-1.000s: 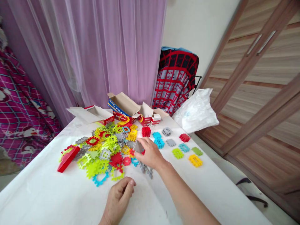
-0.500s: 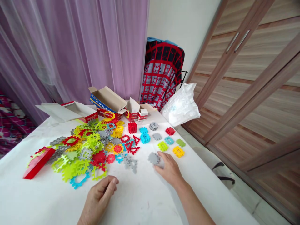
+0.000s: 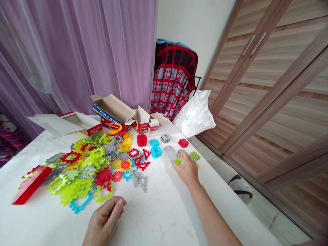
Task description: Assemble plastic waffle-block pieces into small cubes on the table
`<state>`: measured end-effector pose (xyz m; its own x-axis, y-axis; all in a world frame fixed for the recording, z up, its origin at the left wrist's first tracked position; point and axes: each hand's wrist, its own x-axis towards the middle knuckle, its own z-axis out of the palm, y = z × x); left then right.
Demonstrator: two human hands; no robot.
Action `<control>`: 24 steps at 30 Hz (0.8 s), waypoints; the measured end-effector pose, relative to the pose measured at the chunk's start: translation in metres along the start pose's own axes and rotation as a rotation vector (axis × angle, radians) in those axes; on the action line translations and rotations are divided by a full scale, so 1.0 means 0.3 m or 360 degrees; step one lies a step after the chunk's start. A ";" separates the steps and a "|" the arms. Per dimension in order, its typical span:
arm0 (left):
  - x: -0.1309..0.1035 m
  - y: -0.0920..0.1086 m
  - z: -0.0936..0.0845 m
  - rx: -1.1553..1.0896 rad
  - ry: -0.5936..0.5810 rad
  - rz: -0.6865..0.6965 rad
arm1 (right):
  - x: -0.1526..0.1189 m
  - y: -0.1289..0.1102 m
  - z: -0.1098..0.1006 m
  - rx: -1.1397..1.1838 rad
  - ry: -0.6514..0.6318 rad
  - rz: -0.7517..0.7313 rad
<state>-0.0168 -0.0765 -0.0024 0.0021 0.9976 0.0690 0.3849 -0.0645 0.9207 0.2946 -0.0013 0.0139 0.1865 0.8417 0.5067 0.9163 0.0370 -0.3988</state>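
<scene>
My right hand [image 3: 188, 169] reaches over the right part of the table, thumb and fingertips apart around a lime-green notched plastic tile [image 3: 178, 161], which it partly covers. Just beyond the fingertips lie blurred grey gear-edged tiles [image 3: 169, 152], seemingly touching or overlapping. Around them sit a grey stack [image 3: 165, 137], a red tile [image 3: 183, 142], a green tile [image 3: 195, 155] and blue stacked tiles [image 3: 155, 152]. A yellow tile is mostly hidden behind my hand. Near the front edge my left hand [image 3: 106, 217] rests with fingers curled and thumb against them, nothing visible inside.
A big mixed pile of notched tiles [image 3: 88, 171] covers the left side, with a red box piece [image 3: 32, 184] beside it. Opened cardboard boxes [image 3: 115, 111] line the back. A white plastic bag [image 3: 196, 114] hangs at the right edge, near the wooden wardrobe [image 3: 256, 102].
My right hand has moved forward from the nearer grey tile to the lime-green tile. That grey tile has gone forward against the other grey one. My left hand stays put; the view shifts slightly.
</scene>
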 end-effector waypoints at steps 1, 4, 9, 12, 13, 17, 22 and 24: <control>0.000 0.002 0.000 -0.0007 0.0003 0.0000 | 0.037 0.004 0.001 -0.0037 0.0013 0.0048; -0.001 0.001 0.001 -0.0017 -0.0009 -0.0004 | 0.145 0.012 0.017 -0.0104 -0.0014 0.0184; -0.004 -0.014 0.001 0.0021 -0.0036 0.0017 | 0.237 0.020 0.065 -0.0157 -0.0097 0.0316; -0.003 -0.017 0.000 0.0064 -0.0036 0.0059 | 0.241 0.028 0.085 -0.0177 -0.0125 0.0363; -0.002 -0.016 0.000 0.0076 -0.0035 0.0070 | 0.240 0.031 0.090 -0.0181 -0.0136 0.0373; -0.001 -0.013 -0.001 0.0118 -0.0053 0.0100 | 0.235 0.032 0.099 -0.0193 -0.0195 0.0376; -0.001 -0.013 -0.003 0.0147 -0.0045 0.0127 | 0.229 0.019 0.109 -0.0242 -0.0254 0.0395; -0.002 -0.016 -0.003 0.0152 -0.0038 0.0137 | 0.227 0.014 0.112 -0.0269 -0.0267 0.0408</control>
<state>-0.0195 -0.0768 -0.0065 0.0606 0.9888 0.1362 0.4686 -0.1486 0.8708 0.2994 0.0744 0.0210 0.3702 0.8894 0.2682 0.8955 -0.2648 -0.3578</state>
